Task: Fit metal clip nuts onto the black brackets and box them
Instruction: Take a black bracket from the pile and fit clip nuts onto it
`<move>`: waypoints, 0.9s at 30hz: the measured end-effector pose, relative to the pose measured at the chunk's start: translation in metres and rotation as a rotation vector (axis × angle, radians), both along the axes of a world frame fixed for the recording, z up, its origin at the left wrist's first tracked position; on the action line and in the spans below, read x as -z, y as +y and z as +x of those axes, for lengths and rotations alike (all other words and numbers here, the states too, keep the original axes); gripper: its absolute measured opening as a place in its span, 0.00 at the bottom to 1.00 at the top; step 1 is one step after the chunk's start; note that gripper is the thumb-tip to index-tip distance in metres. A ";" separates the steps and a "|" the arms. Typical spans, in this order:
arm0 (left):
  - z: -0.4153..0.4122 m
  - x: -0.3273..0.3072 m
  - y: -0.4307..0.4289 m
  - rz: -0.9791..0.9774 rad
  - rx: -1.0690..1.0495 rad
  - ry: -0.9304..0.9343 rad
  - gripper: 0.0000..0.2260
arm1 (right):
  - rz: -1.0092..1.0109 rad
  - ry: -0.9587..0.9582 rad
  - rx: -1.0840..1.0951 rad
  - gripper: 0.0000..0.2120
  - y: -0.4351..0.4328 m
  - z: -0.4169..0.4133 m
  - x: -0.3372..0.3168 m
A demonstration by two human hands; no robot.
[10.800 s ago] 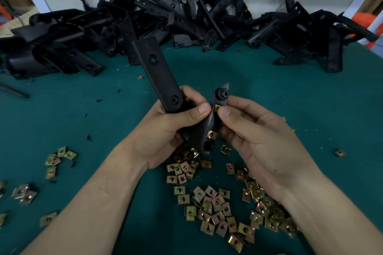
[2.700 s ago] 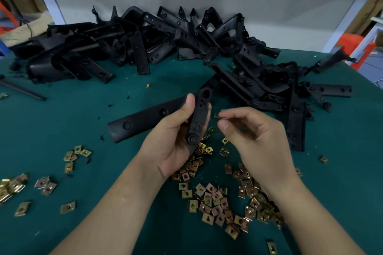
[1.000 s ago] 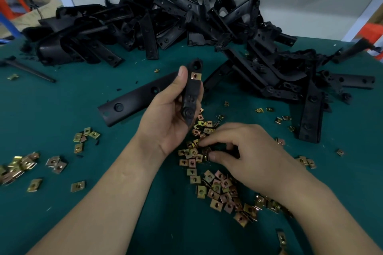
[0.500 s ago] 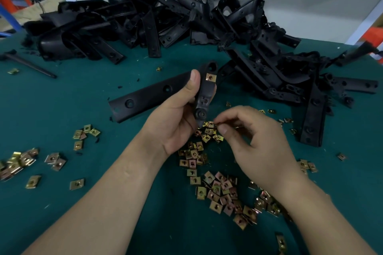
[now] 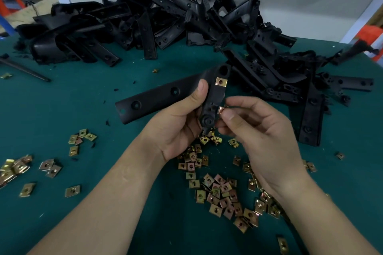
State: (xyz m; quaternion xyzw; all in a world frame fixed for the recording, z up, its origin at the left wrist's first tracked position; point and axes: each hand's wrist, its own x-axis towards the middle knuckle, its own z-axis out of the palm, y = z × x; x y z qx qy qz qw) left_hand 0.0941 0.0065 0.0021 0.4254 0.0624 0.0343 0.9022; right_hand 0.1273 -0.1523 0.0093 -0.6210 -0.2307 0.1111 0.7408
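- The left hand (image 5: 180,128), at centre frame, is clamped on a black bracket (image 5: 157,97), thumb pressed near its bend.
- A fitted clip nut (image 5: 221,82) sits near the top of the bracket's short arm.
- The right hand (image 5: 259,130), just right of centre, pinches a second clip nut (image 5: 221,109) between thumb and forefinger against the short arm's edge.
- Loose clip nuts (image 5: 219,190) lie scattered on the green bench (image 5: 83,93) at lower centre, with fewer at lower left.
- A pile of brackets (image 5: 186,20) spans the upper frame.

Left hand (image 5: 182,122) grips bracket (image 5: 165,94); right hand (image 5: 257,128) pinches clip nut (image 5: 221,109).
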 end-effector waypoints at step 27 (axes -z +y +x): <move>0.003 0.005 0.001 -0.087 0.091 -0.005 0.27 | 0.146 0.158 -0.095 0.08 0.004 -0.004 -0.002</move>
